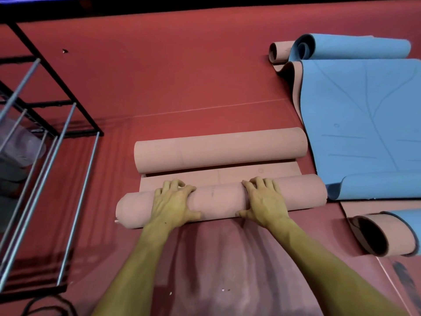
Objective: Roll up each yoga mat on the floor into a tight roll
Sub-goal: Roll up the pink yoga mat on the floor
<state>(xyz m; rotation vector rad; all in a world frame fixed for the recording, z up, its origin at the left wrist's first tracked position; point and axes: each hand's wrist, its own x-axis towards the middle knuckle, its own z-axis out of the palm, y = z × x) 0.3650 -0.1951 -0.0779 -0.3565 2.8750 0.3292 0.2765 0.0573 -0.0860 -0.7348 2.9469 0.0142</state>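
Fingers (175, 185) of both hands curled over pink roll (221, 199), second roll (218, 149) just beyond, blue mat (364, 110) right

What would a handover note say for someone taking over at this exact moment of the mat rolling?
Left hand and right hand: both lie on top of the near pink roll, fingers curled over its far side.
Pink mat: rolled from both ends; the far pink roll lies just beyond, with a short flat strip between them.
Blue mat, right: mostly flat, ends curling.
Another partly rolled mat lies near right.
Done: most of the pink mat.
Left: close the pink strip, then roll the blue and other mats tight.
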